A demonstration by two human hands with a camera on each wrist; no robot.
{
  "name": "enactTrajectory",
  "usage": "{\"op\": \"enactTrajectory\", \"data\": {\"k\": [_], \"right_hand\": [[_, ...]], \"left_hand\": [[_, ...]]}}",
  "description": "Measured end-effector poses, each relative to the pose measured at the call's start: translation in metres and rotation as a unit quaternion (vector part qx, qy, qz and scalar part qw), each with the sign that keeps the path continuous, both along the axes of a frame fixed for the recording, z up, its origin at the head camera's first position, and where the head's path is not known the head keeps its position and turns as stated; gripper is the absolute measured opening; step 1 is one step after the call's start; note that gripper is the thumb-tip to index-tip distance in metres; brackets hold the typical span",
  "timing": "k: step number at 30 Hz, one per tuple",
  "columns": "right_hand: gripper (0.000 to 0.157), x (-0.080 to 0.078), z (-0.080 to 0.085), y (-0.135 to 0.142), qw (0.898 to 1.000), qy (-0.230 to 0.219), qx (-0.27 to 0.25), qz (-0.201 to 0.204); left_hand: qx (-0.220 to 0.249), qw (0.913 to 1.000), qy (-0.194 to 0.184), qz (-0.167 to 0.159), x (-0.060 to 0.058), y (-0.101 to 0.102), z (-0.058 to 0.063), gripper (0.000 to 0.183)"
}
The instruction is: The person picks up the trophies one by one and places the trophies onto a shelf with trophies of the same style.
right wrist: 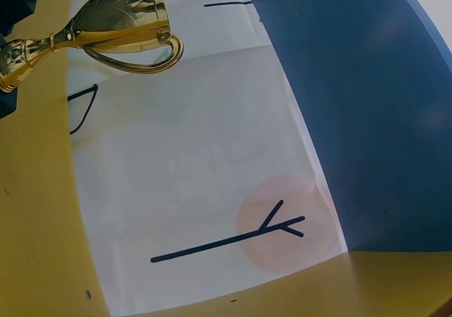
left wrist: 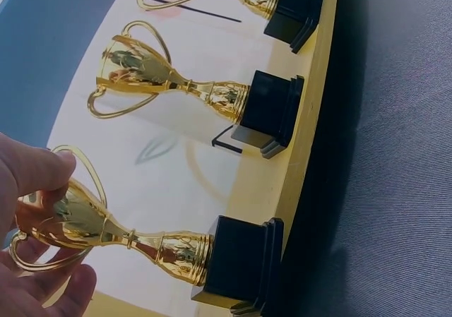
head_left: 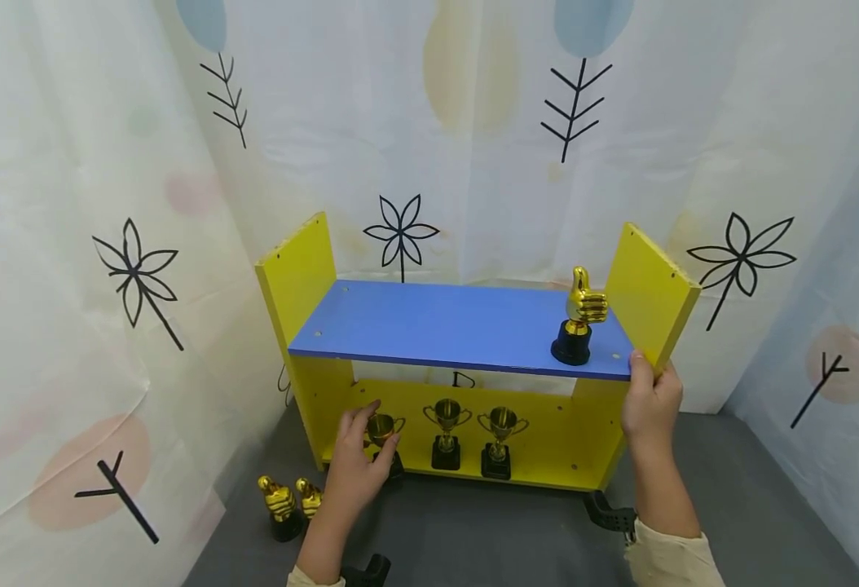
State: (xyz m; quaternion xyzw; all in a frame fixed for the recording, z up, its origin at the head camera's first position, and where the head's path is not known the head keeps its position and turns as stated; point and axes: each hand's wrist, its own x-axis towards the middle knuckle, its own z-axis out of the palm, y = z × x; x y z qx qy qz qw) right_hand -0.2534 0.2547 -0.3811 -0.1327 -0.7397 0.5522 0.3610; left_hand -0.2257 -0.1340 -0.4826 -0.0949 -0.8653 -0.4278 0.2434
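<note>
Trophy cup (left wrist: 173, 255) of glossy gold on a stepped black base, at seven o'clock in the head view by the yellow bottom board (head_left: 554, 456), seems best levelled gently by the left hand (head_left: 358, 458), its part-open fingers pinching the bowl, while the right hand (head_left: 652, 403) grips the yellow side panel (head_left: 653, 297) at four o'clock.

We count one shelf (head_left: 299, 281), three cups (head_left: 447, 414) on its lower board (head_left: 547, 456), and three thumbs (head_left: 582, 308): one at right on the blue board (head_left: 444, 324), two at near left. We see one left hand (head_left: 356, 466), one right hand (head_left: 652, 408), and three flower drawings (head_left: 401, 232).
</note>
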Motion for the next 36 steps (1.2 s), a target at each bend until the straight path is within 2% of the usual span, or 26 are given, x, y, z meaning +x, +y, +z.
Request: {"op": "enactTrajectory", "data": {"k": [8, 14, 19, 26, 30, 36], "right_hand": [[0.042, 0.000, -0.001, 0.000, 1.000, -0.003, -0.004, 0.000], [0.043, 0.001, -0.001, 0.000, 1.000, -0.011, -0.007, 0.002], [0.043, 0.000, -0.002, 0.000, 1.000, 0.001, 0.003, 0.004], [0.039, -0.001, -0.002, -0.001, 1.000, 0.000, -0.002, 0.000], [0.039, 0.000, -0.001, 0.000, 1.000, 0.002, -0.001, 0.003], [0.039, 0.002, 0.000, -0.002, 1.000, -0.001, -0.002, 0.001]], "left_hand": [[0.013, 0.9998, -0.012, 0.000, 0.001, 0.001, 0.004, 0.067], [0.013, 0.9997, -0.020, 0.008, 0.001, 0.002, 0.006, 0.059], [0.014, 0.9994, -0.030, 0.010, 0.000, 0.002, 0.006, 0.057], [0.014, 0.9992, -0.038, 0.005, -0.006, 0.001, 0.006, 0.054], [0.012, 0.9993, -0.034, 0.004, -0.010, 0.001, 0.006, 0.053], [0.028, 0.9995, 0.002, -0.014, -0.014, 0.001, 0.000, 0.050]]}}
